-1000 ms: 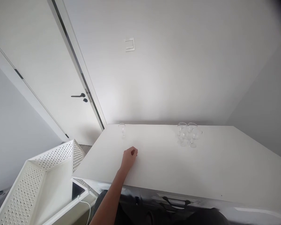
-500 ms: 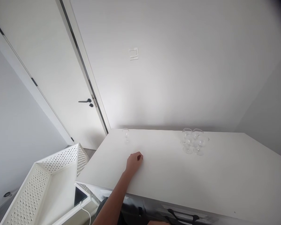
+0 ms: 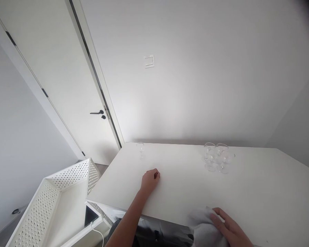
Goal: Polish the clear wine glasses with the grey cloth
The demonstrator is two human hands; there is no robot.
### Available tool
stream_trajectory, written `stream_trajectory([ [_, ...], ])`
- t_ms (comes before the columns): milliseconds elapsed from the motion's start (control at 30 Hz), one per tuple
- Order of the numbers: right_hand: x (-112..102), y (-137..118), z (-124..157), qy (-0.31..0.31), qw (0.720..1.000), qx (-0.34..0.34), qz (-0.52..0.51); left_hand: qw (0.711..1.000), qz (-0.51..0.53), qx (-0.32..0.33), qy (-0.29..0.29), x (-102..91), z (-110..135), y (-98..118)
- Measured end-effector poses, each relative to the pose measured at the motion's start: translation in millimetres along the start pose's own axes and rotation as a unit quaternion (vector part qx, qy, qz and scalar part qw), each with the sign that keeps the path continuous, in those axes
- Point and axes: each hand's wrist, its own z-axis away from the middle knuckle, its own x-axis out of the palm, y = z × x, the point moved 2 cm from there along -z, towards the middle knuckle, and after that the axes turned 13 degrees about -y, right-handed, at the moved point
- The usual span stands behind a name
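Note:
My left hand [image 3: 150, 180] rests on the white tabletop [image 3: 180, 192] with its fingers curled in; whatever they may hold is hidden. Beyond it, near the back left corner, stands a single clear stemmed glass [image 3: 141, 149]. Low in the view, over the table's front edge, my right hand [image 3: 228, 226] grips a light grey cloth [image 3: 204, 226] between thumb and fingers. The cloth is blurred and hangs down. Toward the back of the table, right of centre, several clear stemmed glasses [image 3: 217, 156] stand in a tight group, apart from both hands.
To the left of the table sits a white cart with perforated sides [image 3: 38, 209], with a dark screen [image 3: 90, 216] and a white cable at its near corner. A white door [image 3: 61, 85] with a black handle [image 3: 96, 112] is behind. A light switch [image 3: 149, 61] is on the wall.
My right hand has come up from the bottom edge, bringing the grey cloth into view. My left hand keeps its curled pose on the table. The camera view has shifted slightly.

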Motion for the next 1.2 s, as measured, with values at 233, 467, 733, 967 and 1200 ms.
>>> stream_trajectory([
  [233,-27.8,2.6,-10.5,0.018,0.979,-0.026,-0.202,1.0,0.005,0.0,-0.004,-0.3,-0.8,-0.5],
  [467,-57.5,-12.0,-30.1,0.048,0.98,-0.033,-0.192,1.0,0.007,0.003,-0.007,0.7,-1.7,-2.6],
  [733,-88.3,-8.6,-61.1,0.019,0.979,0.003,-0.202,1.0,0.0,0.007,-0.004,1.7,-3.1,-3.5],
  [967,-115.2,-13.5,-84.8,0.058,0.988,-0.002,-0.143,1.0,-0.014,0.003,0.0,12.3,-13.3,8.6],
  [1200,-110.0,-14.4,-93.7,0.074,0.994,-0.075,-0.021,0.984,0.139,0.105,-0.035,80.7,-58.5,105.0],
])
